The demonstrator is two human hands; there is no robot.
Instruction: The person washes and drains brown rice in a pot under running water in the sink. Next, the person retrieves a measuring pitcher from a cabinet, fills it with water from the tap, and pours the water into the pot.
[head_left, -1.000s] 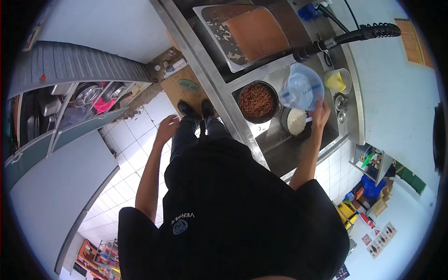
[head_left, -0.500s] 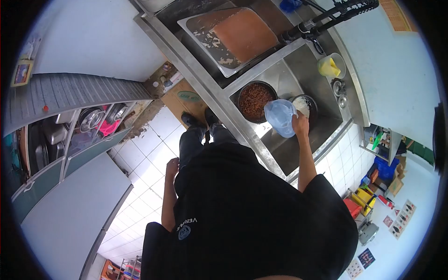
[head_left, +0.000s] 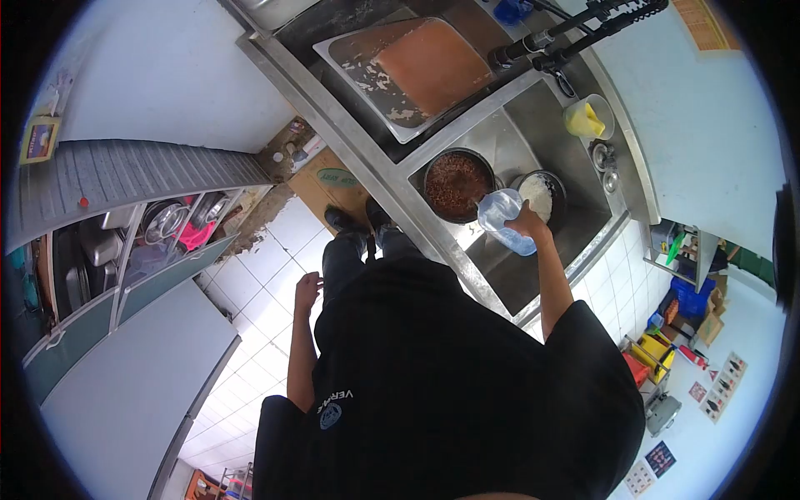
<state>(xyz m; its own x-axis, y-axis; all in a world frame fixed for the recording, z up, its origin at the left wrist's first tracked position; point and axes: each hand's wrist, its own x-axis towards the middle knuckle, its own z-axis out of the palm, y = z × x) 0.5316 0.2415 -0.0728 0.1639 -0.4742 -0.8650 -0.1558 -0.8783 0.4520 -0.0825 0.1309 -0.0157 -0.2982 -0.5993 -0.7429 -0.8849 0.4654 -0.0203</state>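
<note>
Over the sink, my right hand (head_left: 527, 223) grips a clear plastic jug (head_left: 503, 218). The jug is tilted, its rim near a dark pot of reddish-brown contents (head_left: 457, 183). Beyond my right hand stands another dark pot, with white grains (head_left: 537, 197) inside. My left hand (head_left: 308, 292) hangs by my thigh, away from the sink, touching no object that I can see. Its fingers look loosely curled, and their tips are partly hidden.
A metal tray (head_left: 406, 133) with a brown slab lies in the upper basin. The black faucet (head_left: 546, 52) reaches over the sink edge, near a container with something yellow (head_left: 585, 122). Shelves with metal pans (head_left: 104, 242) stand at the left.
The jug has tilted further towards the pot of reddish-brown contents, whose surface now looks wetter. My right hand has shifted slightly. My left hand has risen a little.
</note>
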